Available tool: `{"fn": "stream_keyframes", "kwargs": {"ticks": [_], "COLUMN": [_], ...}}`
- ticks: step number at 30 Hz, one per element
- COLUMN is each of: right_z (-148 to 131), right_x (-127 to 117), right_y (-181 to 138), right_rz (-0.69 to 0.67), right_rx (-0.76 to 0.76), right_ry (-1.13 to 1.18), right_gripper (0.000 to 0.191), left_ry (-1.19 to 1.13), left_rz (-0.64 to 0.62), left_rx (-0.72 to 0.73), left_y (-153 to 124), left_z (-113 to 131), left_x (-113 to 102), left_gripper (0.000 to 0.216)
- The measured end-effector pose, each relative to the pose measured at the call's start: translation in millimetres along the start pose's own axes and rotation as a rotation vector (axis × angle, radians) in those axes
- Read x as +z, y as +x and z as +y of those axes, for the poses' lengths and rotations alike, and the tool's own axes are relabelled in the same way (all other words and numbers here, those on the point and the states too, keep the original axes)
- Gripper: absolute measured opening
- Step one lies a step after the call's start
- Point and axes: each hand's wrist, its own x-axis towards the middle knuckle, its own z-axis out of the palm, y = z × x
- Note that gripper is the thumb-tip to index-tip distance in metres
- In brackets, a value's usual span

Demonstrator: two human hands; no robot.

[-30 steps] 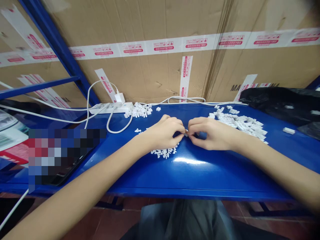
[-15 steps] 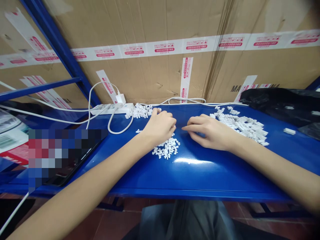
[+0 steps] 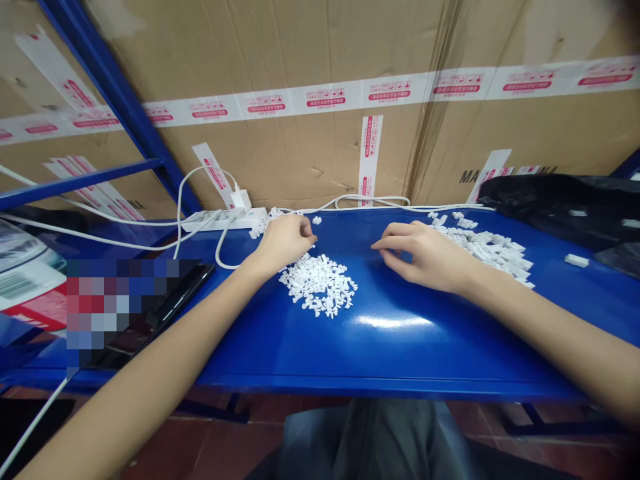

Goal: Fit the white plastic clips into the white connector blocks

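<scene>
My left hand (image 3: 286,241) is closed, fingers curled and thumb near the index finger, at the upper left edge of a heap of small white plastic pieces (image 3: 323,283). Whatever may be in its fingertips is hidden. It partly covers a second pile of white pieces (image 3: 260,225) by the power strip. My right hand (image 3: 417,253) hovers to the right of the heap, its thumb and fingertips brought together; I cannot make out anything between them. Behind that hand lies a pile of longer white plastic parts (image 3: 500,252), partly covered by it.
The blue table (image 3: 380,360) carries a white power strip (image 3: 200,220) with plugs and looping cables. A dark flat device (image 3: 185,297), its screen blurred, lies at left. Black plastic bags (image 3: 545,200) sit at right, near a loose white part (image 3: 577,260). Cardboard (image 3: 280,153) stands behind.
My left hand has moved left and slightly back from over the middle heap, uncovering more of it. My right hand has shifted slightly, still with fingertips together.
</scene>
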Motion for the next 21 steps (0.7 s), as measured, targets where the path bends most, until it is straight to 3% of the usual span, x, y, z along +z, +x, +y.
{"fn": "stream_keyframes", "kwargs": {"ticks": [4,9,15,21], "right_z": [4.6,7.6,20.4,57.1], "right_x": [-0.1,-0.9,-3.7,-5.0], "right_y": [-0.9,-1.3,-4.3,-17.8], "right_rz": [0.025,0.054,0.111,0.145], "right_rx": [0.033,0.079,0.267,0.451], "right_ry": [0.057,0.022,-0.180,-0.353], "right_gripper": [0.028,0.029,0.028,0.033], "left_ry": [-0.105,-0.107,0.025,-0.046], "left_rz": [0.014,0.140,0.132,0.133], "left_rx": [-0.087,-0.113,0.002,0.190], "left_y": [5.1,9.2,11.3,5.0], "left_z": [-7.9,-20.9,-29.4,-7.0], "left_x": [-2.1,-5.5,-4.3,0.5], "left_gripper": [0.015,0.013,0.016,0.026]}}
